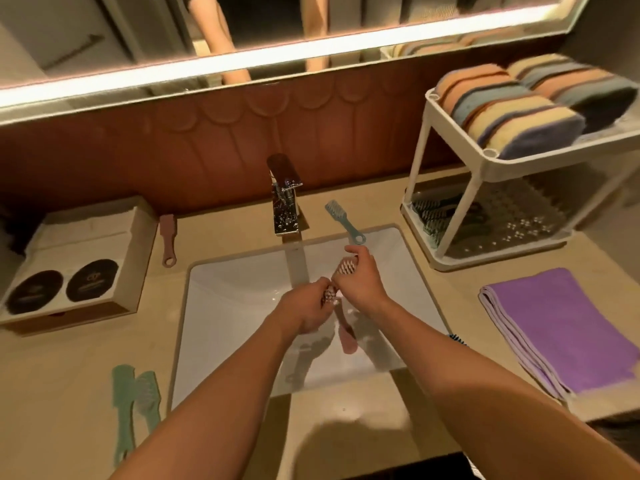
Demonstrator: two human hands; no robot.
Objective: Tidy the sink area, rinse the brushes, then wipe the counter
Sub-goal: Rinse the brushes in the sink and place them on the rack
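Rinse step, by the look of it: both hands are over the sink [225, 306], right below the tap [285, 202], so drips land in the basin and not on the worktop [69, 375]. Left grip [308, 306] is curled tight round a speckled brush [329, 295]. Right grip [363, 280] is fisted round a pink-white brush [348, 266], bristles poking out on top. A pink handle [347, 337] hangs below the hands; can't tell which brush owns it, or whether water is running. Brush count: 2 in hand, 1 blue brush [343, 220] behind the basin, 1 pink brush [168, 240] left of the tap, 2 green brushes [135, 403] front left, 1 dark brush [457, 338] mostly hidden by the right arm, and more on the rack [489, 157] lower shelf, number unclear. Rack top carries 2 rolled towels [502, 109]. 1 folded purple cloth [554, 327] sits right of the sink, probably staged for the wipe.
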